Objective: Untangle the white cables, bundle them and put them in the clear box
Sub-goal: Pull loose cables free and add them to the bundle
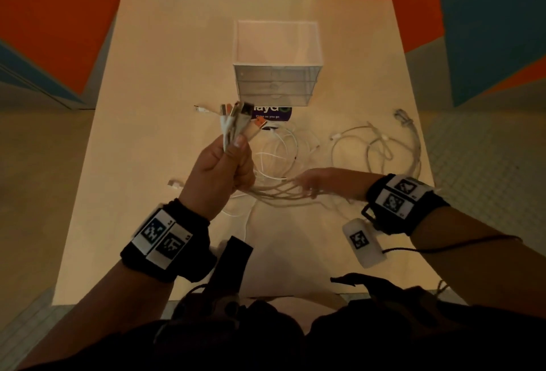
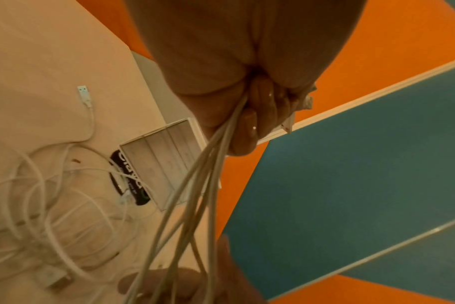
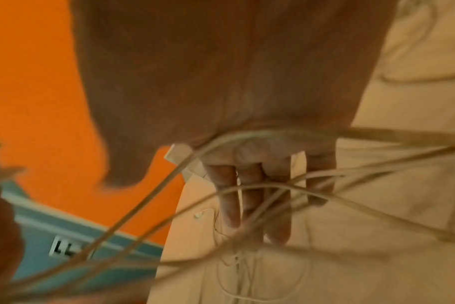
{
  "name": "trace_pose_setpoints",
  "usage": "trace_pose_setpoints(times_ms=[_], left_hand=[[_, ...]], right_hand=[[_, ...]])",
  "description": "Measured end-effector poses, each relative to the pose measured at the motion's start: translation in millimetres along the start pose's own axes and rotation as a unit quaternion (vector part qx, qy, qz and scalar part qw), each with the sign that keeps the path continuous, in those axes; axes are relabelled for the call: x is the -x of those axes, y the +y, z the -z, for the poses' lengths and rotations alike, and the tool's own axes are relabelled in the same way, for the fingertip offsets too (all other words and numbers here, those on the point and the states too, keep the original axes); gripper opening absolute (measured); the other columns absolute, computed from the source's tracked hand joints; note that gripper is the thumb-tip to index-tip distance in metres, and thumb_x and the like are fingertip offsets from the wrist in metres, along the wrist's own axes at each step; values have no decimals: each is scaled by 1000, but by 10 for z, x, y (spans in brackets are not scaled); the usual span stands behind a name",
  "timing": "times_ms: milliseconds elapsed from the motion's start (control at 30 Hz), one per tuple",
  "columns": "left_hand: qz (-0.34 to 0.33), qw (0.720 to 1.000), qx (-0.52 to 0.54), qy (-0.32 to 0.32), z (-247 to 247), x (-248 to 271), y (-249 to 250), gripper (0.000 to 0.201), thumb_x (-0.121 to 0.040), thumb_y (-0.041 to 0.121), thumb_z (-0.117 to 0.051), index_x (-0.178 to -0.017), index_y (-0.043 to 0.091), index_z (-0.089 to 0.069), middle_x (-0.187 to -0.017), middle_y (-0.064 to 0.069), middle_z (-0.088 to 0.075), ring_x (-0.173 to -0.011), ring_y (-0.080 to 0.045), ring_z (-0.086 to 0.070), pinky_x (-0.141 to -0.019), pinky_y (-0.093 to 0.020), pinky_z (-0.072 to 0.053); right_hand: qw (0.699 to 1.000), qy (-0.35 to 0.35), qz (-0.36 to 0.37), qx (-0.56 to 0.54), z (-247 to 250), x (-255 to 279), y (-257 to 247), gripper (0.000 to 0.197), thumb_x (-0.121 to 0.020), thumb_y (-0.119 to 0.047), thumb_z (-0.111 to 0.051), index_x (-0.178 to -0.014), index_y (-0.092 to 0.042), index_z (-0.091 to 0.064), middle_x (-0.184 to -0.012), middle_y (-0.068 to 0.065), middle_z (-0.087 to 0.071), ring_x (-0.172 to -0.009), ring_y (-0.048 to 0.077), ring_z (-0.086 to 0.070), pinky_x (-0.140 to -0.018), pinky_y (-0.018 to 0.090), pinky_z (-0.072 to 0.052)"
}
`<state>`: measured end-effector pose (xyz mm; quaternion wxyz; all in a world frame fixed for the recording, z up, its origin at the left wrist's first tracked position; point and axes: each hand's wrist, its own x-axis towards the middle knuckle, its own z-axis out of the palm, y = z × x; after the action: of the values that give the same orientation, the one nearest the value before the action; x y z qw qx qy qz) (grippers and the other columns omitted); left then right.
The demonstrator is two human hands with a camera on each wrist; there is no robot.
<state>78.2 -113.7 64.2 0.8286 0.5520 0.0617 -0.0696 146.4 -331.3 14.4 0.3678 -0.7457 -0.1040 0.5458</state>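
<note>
My left hand (image 1: 224,163) is raised above the table and grips a bunch of white cables just below their plugs (image 1: 236,121), which stick up out of the fist. From the fist the strands (image 1: 274,193) run right to my right hand (image 1: 317,183). That hand is held low over the table with straight, spread fingers (image 3: 227,195), and the strands (image 3: 153,197) pass between them. In the left wrist view the curled fingers (image 2: 247,121) clamp the strands (image 2: 195,185). The clear box (image 1: 277,64) stands behind the hands, with nothing visible inside.
More loose white cables lie in loops at the table's middle (image 1: 283,149) and to the right (image 1: 381,146). One USB plug (image 1: 198,109) lies left of the box. A purple sticker (image 1: 274,116) is in front of the box. Orange and teal panels surround the table (image 1: 147,104).
</note>
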Motion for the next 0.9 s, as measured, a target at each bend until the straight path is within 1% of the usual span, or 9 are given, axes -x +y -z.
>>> trace_pose_setpoints(times_ms=[33,100,200,333,400,467,633,800,900], left_hand=[[6,1000,2,7,30,4,-17,38,-92,26,-35,-55,24,-40,-50,11,-31,-41,-6,-24,-43,-18,-28],[6,1000,14,23,70,1,-30,33,-92,27,-36,-60,20,-36,-51,10,-30,-42,-7,-23,-45,-20,-24],[-3,999,25,35,83,-8,-31,32,-93,27,-36,-62,17,-33,-51,9,-30,-43,-7,-22,-46,-25,-19],[-11,999,21,34,97,-17,-46,33,-93,27,-36,-62,17,-33,-51,10,-30,-42,-7,-23,-44,-23,-21],[-15,999,20,35,116,-16,-53,32,-93,27,-36,-62,17,-34,-51,10,-30,-42,-6,-23,-44,-21,-24],[-20,999,14,35,120,-22,-59,32,-93,27,-35,-64,15,-31,-51,10,-30,-42,-7,-23,-43,-22,-24],[-15,999,3,36,91,-42,-53,32,-93,28,-36,-64,15,-31,-50,9,-29,-42,-8,-22,-46,-27,-18],[-26,998,-22,51,133,-68,-23,30,-93,28,-37,-67,14,-31,-51,9,-30,-43,-9,-23,-47,-27,-20],[-22,996,-43,75,197,-90,-19,30,-92,28,-39,-68,10,-41,-50,10,-31,-45,-10,-22,-49,-28,-21]], right_hand=[[996,18,-23,-82,-18,-66,-22,55,-93,-51,-39,-120,-5,-56,-96,3,-56,-79,12,-53,-73,18,-44],[994,63,-52,-74,-45,-223,-22,53,-97,-45,-34,-101,-2,-64,-83,5,-59,-68,17,-58,-66,22,-47],[976,81,-64,191,-90,-442,-22,33,-95,-22,-43,-68,-7,-54,-63,3,-52,-69,31,-60,-62,25,-44],[956,172,29,235,-148,-603,-21,18,-88,-12,-54,-92,-4,-69,-78,9,-55,-67,17,-50,-69,24,-40],[949,191,36,249,-197,-685,8,25,-84,-19,-63,-104,-4,-68,-90,13,-61,-82,22,-56,-77,26,-42],[940,227,27,254,-254,-772,47,29,-81,-25,-68,-101,-5,-64,-103,15,-58,-97,27,-55,-85,32,-42],[917,283,22,280,-395,-828,59,19,-82,-26,-63,-91,-15,-51,-97,8,-61,-93,26,-55,-74,39,-50],[932,262,45,248,-166,-740,-35,15,-81,-8,-59,-93,-1,-64,-101,18,-63,-98,32,-57,-79,30,-40],[917,296,72,256,123,-415,-300,12,-82,-9,-63,-92,-5,-69,-96,10,-64,-90,23,-58,-75,21,-36]])
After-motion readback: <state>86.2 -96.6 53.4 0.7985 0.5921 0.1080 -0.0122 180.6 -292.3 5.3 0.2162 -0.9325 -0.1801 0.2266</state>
